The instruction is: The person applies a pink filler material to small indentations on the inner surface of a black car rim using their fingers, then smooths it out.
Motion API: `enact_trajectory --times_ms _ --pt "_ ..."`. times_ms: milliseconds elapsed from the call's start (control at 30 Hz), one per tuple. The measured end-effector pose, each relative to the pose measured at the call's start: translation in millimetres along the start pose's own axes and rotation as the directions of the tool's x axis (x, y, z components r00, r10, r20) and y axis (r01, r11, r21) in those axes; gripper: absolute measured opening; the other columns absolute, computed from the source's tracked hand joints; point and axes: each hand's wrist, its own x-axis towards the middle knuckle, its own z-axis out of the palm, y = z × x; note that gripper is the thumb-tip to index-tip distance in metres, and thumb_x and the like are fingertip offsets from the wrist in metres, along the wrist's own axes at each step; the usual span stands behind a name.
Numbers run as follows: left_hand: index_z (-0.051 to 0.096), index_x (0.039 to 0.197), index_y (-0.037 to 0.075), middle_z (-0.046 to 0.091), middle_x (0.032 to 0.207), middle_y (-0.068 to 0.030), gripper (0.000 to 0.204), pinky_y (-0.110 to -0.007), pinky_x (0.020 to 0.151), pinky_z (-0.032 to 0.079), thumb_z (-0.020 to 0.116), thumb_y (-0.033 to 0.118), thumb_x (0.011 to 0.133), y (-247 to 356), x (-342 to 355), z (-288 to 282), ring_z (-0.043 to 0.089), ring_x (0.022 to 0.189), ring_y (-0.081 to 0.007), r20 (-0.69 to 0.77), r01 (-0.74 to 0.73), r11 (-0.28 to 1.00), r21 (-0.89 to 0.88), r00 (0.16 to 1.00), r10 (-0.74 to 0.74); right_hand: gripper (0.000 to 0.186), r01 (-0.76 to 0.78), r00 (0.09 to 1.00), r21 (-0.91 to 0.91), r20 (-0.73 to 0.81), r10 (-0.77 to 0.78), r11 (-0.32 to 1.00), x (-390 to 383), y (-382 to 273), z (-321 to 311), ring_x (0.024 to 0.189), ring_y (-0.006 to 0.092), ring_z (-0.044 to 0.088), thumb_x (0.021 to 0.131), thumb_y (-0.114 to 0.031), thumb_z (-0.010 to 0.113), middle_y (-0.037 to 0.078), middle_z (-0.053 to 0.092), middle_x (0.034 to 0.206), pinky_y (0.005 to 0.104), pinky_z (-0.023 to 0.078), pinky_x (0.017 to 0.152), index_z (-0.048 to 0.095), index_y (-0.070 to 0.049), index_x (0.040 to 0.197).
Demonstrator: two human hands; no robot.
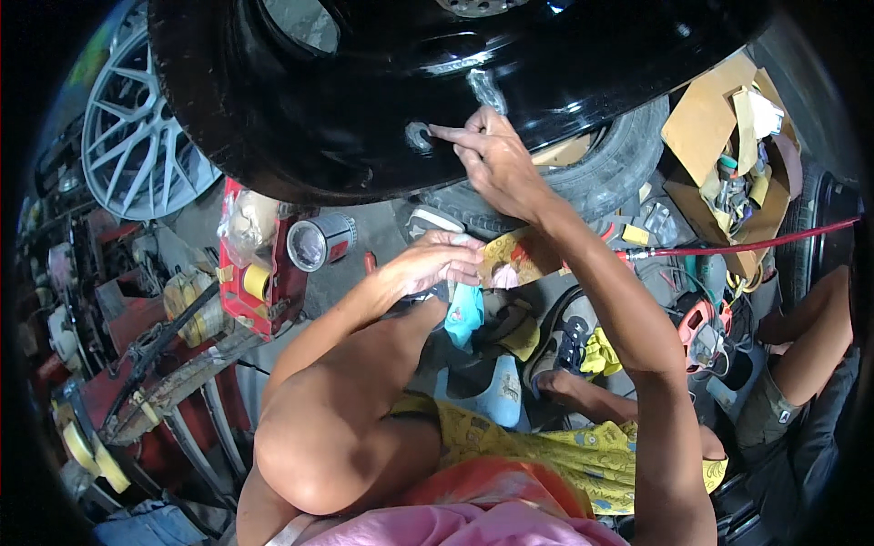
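Note:
A large glossy black wheel rim point(355, 118) fills the top of the view. Two grey smeared patches show on its curved side: a round patch point(419, 136) and a longer, silvery patch point(486, 91). My right hand point(499, 162) reaches up to the rim, its index finger stretched out onto the edge of the round patch; the other fingers are partly curled, with nothing visible in them. Lower down, my left hand point(435, 264) is closed on the left end of a yellowish printed card point(521, 258). A turquoise cloth point(465, 314) hangs below those fingers.
A tire point(601, 173) lies behind the rim. On the left are a silver spoked wheel point(137, 127), an open can point(321, 241) and a red toolbox point(244, 300). To the right, a red hose point(746, 244) crosses before a cardboard box point(710, 136); another person's leg point(810, 346) is nearby.

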Motion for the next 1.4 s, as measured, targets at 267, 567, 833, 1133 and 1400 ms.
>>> enact_trajectory --times_ms 267,567,833,1133,1400 --pt "0.061 0.113 -0.006 0.069 0.099 -0.0155 0.024 -0.038 0.077 0.064 0.066 0.004 0.092 -14.6 -12.5 -27.4 0.072 0.085 -0.0245 -0.05 0.025 0.999 -0.036 0.998 -0.027 0.044 -0.003 0.995 -0.188 0.093 0.02 0.982 -2.9 -7.5 26.8 0.095 0.0285 0.049 0.087 -0.009 0.058 0.012 0.049 0.103 0.0418 0.04 0.08 0.065 -0.022 0.128" --pt "0.063 0.111 -0.002 0.07 0.092 -0.0081 0.029 -0.034 0.07 0.063 0.075 0.006 0.086 -8.3 -21.1 -19.9 0.071 0.078 -0.0167 -0.047 0.045 0.998 -0.032 0.998 -0.047 0.048 -0.048 0.996 -0.213 0.063 0.063 0.976 -9.3 -15.2 35.0 0.095 0.0273 0.048 0.084 -0.009 0.061 0.013 0.05 0.103 0.0403 0.036 0.077 0.062 -0.021 0.131" --pt "0.063 0.111 -0.002 0.07 0.092 -0.0085 0.025 -0.033 0.069 0.063 0.071 0.007 0.089 -16.2 -18.4 -23.1 0.071 0.076 -0.0171 -0.045 0.052 0.998 -0.022 0.998 -0.053 0.043 -0.035 0.999 -0.31 0.005 0.038 0.95 1.0 -1.4 28.0 0.094 0.0263 0.048 0.086 -0.01 0.06 0.011 0.051 0.101 0.0406 0.037 0.079 0.066 -0.022 0.127" --pt "0.062 0.11 -0.004 0.07 0.094 -0.0129 0.026 -0.035 0.072 0.063 0.071 0.005 0.088 -17.7 -14.8 -29.4 0.072 0.08 -0.0209 -0.037 0.029 0.999 -0.026 0.999 -0.03 0.043 0.019 0.998 -0.203 -0.061 -0.032 0.979 8.4 -0.9 33.5 0.093 0.0273 0.05 0.085 -0.008 0.059 0.012 0.049 0.101 0.0408 0.038 0.079 0.066 -0.019 0.126" --pt "0.063 0.112 -0.004 0.07 0.095 -0.0108 0.025 -0.037 0.073 0.063 0.07 0.007 0.09 -17.7 -18.8 -34.5 0.072 0.08 -0.0201 -0.048 0.021 0.999 -0.024 0.999 -0.022 0.045 -0.009 1.0 -0.267 0.017 0.014 0.964 -11.7 -4.4 25.5 0.09 0.025 0.048 0.085 -0.007 0.06 0.011 0.048 0.1 0.0394 0.034 0.074 0.066 -0.019 0.128"
